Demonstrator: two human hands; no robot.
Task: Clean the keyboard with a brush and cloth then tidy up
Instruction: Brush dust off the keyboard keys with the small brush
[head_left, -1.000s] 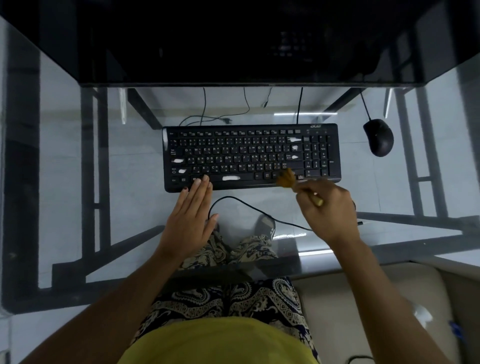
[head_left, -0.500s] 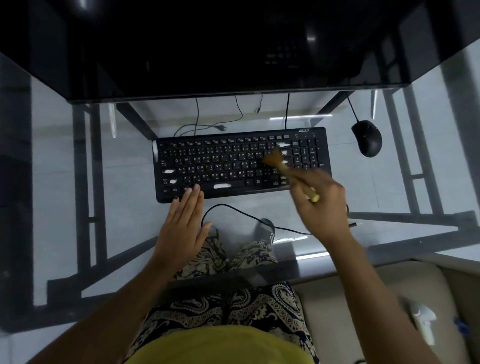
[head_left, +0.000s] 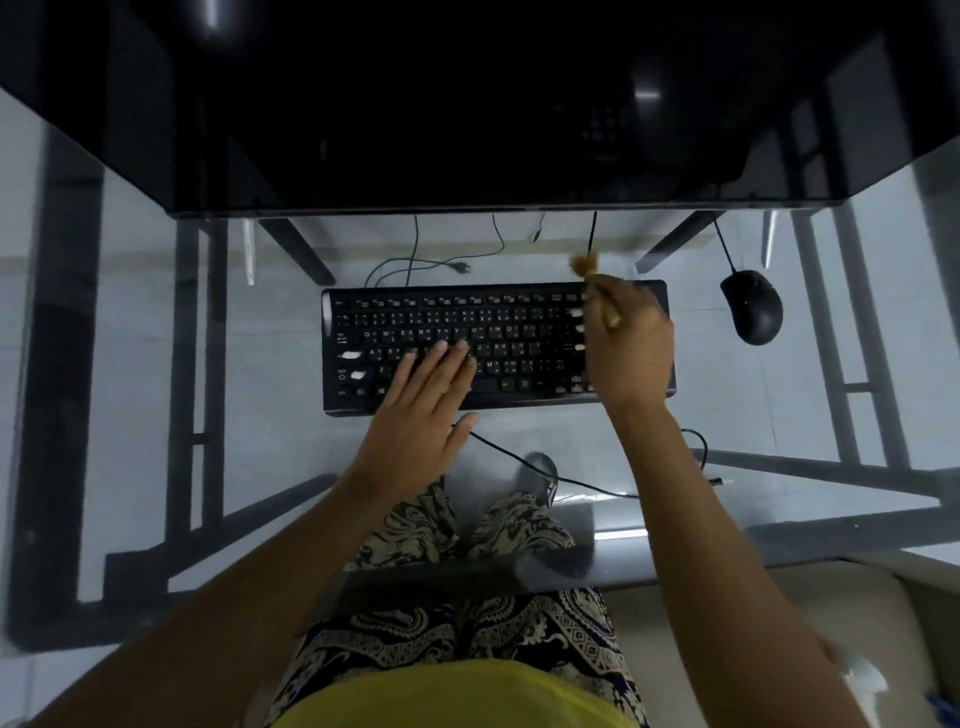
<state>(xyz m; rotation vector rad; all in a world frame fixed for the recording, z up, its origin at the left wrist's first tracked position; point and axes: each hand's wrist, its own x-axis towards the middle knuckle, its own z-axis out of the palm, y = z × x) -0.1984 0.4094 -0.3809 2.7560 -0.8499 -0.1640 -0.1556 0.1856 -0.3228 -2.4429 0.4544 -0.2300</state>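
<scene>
In the head view the left hand (head_left: 415, 415) lies flat, fingers straight, on the black keyboard (head_left: 493, 343) atop the glass surface (head_left: 260, 364), while the right hand (head_left: 631, 348) grips a small brush (head_left: 589, 270), bristles just beyond the keyboard's far edge, mouse (head_left: 751, 306) to its right.

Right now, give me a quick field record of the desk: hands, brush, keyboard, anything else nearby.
left hand: flat, fingers straight, resting on the keyboard's left-centre keys
right hand: grips the brush handle over the keyboard's right end
brush: bristles just past the keyboard's far edge, blurred
keyboard: black, flat on the glass desk
glass desk: transparent, floor visible through it
mouse: black, right of the keyboard, untouched
cloth: not seen
</scene>
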